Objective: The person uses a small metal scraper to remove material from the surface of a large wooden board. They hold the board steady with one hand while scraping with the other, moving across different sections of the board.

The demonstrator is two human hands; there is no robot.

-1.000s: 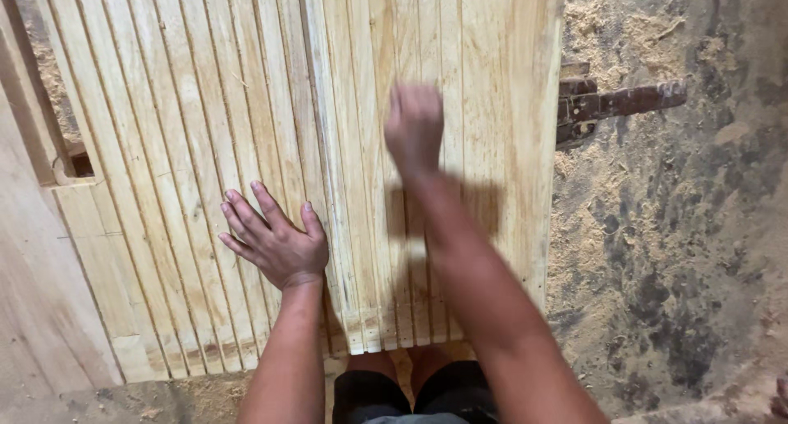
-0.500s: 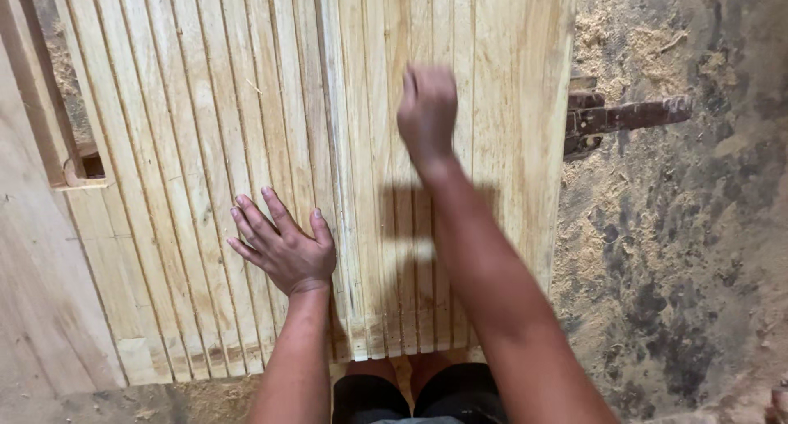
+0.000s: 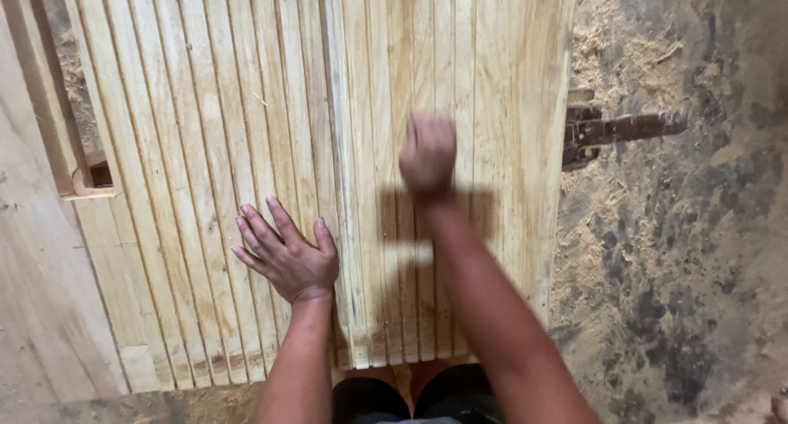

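A wide panel of pale grooved wooden slats [image 3: 246, 104] lies on the floor, reaching away from me. My left hand [image 3: 283, 252] rests flat on the slats near the panel's near end, fingers spread and pointing up-left. My right hand [image 3: 428, 155] is a closed fist, motion-blurred, above the smoother right half of the panel [image 3: 509, 145]. Nothing shows in the fist. Its shadow falls on the wood just below it.
A dark rusty metal piece [image 3: 616, 130] lies on the sawdust-strewn floor [image 3: 681, 252] right of the panel. A wooden frame piece [image 3: 78, 174] and a plain board [image 3: 41, 309] lie at the left. My knees [image 3: 419, 395] are at the panel's near edge.
My right fist has come down and back toward me over the right half of the panel, still blurred. My left hand stays flat on the slats.
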